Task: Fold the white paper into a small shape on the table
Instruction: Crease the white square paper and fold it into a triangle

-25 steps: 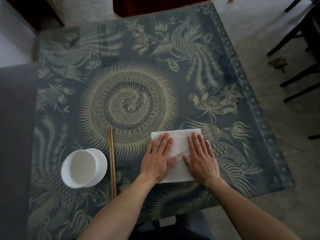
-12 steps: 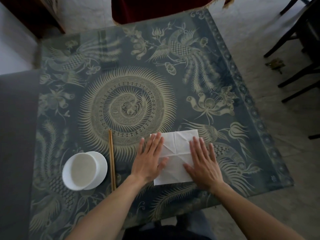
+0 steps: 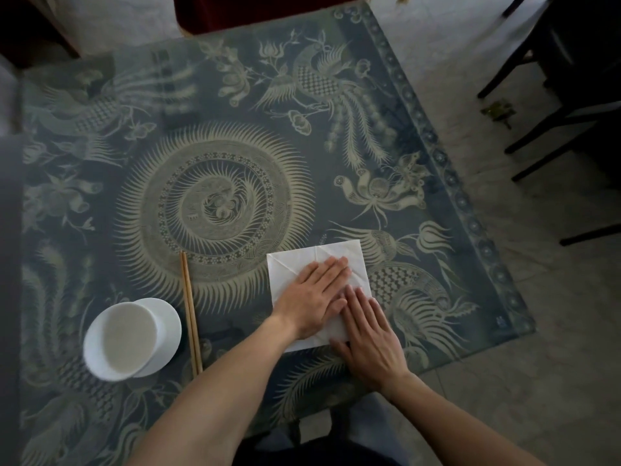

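Both the left hand [image 3: 311, 299] and right hand [image 3: 369, 334] press straight fingers flat on white paper [image 3: 289, 264] atop the patterned table [image 3: 215, 210].

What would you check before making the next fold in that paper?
1. Paper flat on the table: ok.
2. Left hand pressing it flat: ok.
3. Right hand on its near right corner: ok.
4. Earlier creases visible as guides: ok.
5. Chopsticks and bowl apart from the paper: ok.
6. Edges under the hands aligned: cannot tell.
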